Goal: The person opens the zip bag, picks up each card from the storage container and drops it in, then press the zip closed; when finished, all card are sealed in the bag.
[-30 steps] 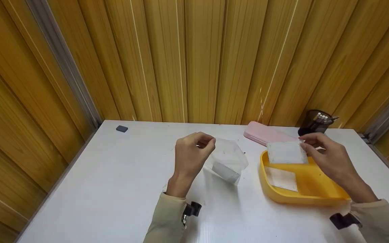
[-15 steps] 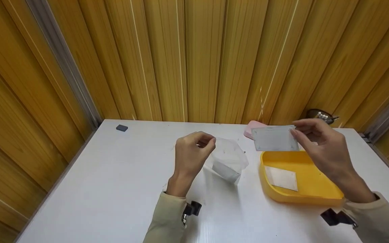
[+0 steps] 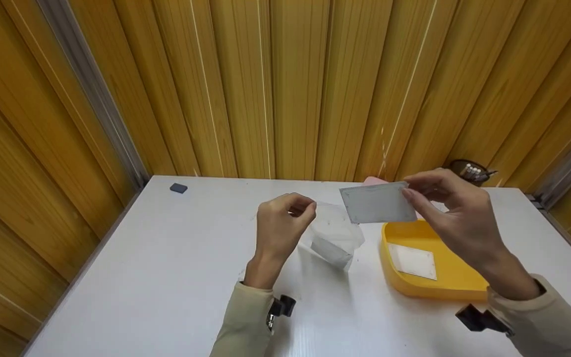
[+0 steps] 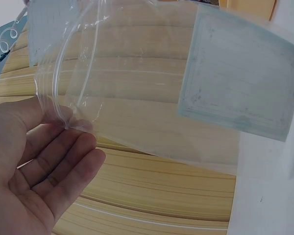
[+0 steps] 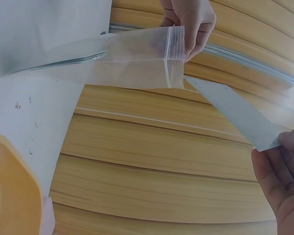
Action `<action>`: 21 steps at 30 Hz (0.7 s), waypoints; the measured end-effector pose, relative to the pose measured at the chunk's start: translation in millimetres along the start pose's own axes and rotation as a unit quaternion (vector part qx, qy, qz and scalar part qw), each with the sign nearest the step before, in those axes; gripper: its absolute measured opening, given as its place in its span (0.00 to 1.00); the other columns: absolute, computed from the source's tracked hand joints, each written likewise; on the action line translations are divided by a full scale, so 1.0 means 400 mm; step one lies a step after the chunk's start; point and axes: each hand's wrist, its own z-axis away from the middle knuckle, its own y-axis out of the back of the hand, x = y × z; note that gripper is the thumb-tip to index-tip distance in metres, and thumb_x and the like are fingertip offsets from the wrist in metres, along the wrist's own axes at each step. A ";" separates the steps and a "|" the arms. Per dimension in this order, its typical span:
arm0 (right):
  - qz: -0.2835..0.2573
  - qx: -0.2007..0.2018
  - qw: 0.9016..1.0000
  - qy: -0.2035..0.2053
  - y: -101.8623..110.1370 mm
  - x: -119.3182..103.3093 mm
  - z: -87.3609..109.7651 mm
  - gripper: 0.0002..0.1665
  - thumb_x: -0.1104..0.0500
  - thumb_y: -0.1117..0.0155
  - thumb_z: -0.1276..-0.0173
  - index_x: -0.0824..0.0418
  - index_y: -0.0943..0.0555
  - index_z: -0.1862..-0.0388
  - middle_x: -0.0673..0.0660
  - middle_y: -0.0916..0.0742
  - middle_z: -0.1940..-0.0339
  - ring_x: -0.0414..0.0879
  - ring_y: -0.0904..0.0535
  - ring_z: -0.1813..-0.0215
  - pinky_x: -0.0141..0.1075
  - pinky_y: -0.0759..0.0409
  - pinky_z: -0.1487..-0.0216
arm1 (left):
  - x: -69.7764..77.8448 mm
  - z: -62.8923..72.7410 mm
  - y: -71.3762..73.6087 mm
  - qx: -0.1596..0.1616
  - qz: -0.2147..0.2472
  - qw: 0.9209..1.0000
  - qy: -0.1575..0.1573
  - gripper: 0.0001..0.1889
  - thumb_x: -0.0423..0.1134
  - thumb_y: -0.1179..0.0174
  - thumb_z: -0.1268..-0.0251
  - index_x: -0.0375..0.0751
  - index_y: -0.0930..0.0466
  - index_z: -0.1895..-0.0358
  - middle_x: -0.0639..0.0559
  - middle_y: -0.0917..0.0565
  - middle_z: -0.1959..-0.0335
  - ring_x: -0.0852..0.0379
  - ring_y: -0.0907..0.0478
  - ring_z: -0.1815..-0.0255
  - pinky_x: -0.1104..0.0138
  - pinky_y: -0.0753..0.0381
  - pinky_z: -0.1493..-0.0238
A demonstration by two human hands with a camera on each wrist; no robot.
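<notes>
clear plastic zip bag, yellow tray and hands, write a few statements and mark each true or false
The left hand pinches the clear plastic zip bag. True.
The right hand holds a pen. False: the right hand pinches a thin rectangular grey card.
The bag is empty. False: a pale rectangular card lies inside.
The yellow rounded plastic tray contains a flat white rectangular card. True.
The small dark blue block is in the tray. False: it lies on the white table.

- Plastic bag point(image 5: 127, 56): clear.
- Raised card point(image 3: 378, 203): pale grey.
- Tray point(image 3: 456, 267): yellow.
- Tabletop point(image 3: 166, 277): white.
- Wall panels point(image 3: 295, 89): golden-brown, wood-grain pattern.
- Sleeves point(image 3: 243, 317): beige.
- Small block point(image 3: 179, 188): dark blue-grey.
</notes>
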 end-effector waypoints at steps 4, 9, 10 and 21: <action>0.000 -0.020 1.000 0.014 -0.014 -0.017 -0.009 0.19 0.80 0.26 0.39 0.69 0.14 0.49 0.55 0.10 0.58 0.37 0.14 0.58 0.23 0.17 0.54 | 0.000 0.000 0.001 -0.001 0.001 1.000 0.004 0.04 0.26 0.29 0.37 0.36 0.09 0.69 0.50 0.11 0.74 0.59 0.14 0.74 0.70 0.13 0.68; -0.013 -0.041 0.998 0.037 -0.037 -0.032 -0.019 0.20 0.80 0.25 0.39 0.67 0.13 0.50 0.54 0.10 0.58 0.41 0.13 0.60 0.24 0.16 0.57 | -0.001 0.002 0.002 0.000 0.004 1.000 0.002 0.04 0.25 0.29 0.37 0.36 0.09 0.69 0.51 0.11 0.74 0.59 0.14 0.74 0.69 0.13 0.68; -0.017 -0.044 0.998 0.042 -0.041 -0.035 -0.021 0.20 0.80 0.25 0.40 0.67 0.13 0.50 0.54 0.10 0.59 0.42 0.13 0.60 0.24 0.16 0.57 | -0.001 0.002 0.003 0.001 0.005 1.000 0.001 0.04 0.25 0.29 0.37 0.36 0.09 0.69 0.51 0.11 0.74 0.59 0.14 0.74 0.69 0.13 0.68; -0.025 -0.079 0.994 0.067 -0.071 -0.061 -0.043 0.21 0.79 0.23 0.41 0.64 0.12 0.52 0.53 0.09 0.59 0.43 0.13 0.63 0.24 0.16 0.61 | 0.000 0.002 0.002 0.004 0.002 1.000 0.001 0.05 0.25 0.29 0.38 0.37 0.09 0.70 0.51 0.11 0.74 0.59 0.15 0.74 0.70 0.14 0.69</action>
